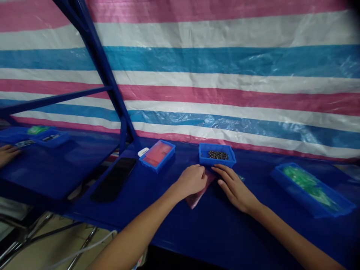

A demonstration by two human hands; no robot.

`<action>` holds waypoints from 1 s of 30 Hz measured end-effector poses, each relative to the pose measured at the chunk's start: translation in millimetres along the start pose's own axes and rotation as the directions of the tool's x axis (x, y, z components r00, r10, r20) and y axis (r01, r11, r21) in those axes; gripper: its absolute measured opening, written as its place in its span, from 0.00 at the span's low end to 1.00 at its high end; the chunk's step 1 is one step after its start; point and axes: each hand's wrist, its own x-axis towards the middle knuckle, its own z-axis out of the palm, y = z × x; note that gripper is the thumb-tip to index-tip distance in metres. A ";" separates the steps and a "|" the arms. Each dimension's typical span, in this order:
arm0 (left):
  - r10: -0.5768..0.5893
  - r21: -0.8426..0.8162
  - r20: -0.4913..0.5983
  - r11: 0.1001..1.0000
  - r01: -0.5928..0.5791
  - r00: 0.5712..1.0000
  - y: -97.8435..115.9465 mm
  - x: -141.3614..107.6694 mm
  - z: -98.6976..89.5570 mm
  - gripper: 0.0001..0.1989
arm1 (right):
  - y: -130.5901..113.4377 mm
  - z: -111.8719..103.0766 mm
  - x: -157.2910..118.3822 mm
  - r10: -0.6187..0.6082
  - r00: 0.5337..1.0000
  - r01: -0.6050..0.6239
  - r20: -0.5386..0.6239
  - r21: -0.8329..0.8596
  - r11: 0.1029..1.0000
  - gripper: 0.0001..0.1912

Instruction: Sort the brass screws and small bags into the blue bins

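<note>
My left hand (193,180) is closed around a small pink plastic bag (197,197), whose lower end sticks out below the fingers onto the blue table. My right hand (236,189) lies to the right with its fingers stretched and spread, the fingertips close to the bag's upper end. Whether they touch the bag I cannot tell. Just beyond both hands stands a blue bin (203,159) holding a pile of small dark metal parts (218,155). Beside my right hand, a bit of clear plastic (241,178) shows on the table.
Left of the hands sits a blue bin with pink bags (158,153), a white object (143,152) and a black phone (114,180). At right is a bin with green bags (306,183). Another person's hand (8,154) rests at far left near more bins. A blue frame post (108,75) rises behind.
</note>
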 end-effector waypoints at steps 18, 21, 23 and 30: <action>-0.062 -0.155 -0.190 0.987 0.032 0.980 7.2 1.1 -7.2 0.06 | 5.4 -31.5 -12.4 0.044 0.926 0.034 -0.376 0.197 0.980 0.13; -0.151 -0.289 -0.310 0.956 0.058 0.939 2.3 4.2 -17.5 0.10 | 1.6 -35.3 -10.8 0.038 0.923 0.034 -0.383 0.178 0.983 0.13; -0.206 -0.453 -0.371 0.891 0.018 0.906 1.1 5.7 -22.1 0.13 | -2.0 -35.7 -9.5 0.081 0.928 -0.010 -0.365 0.191 0.982 0.11; -0.187 -0.902 -0.061 0.430 0.026 0.981 19.6 3.2 -8.1 0.17 | -14.9 -21.9 -5.0 0.268 0.963 -0.209 -0.023 0.564 0.799 0.19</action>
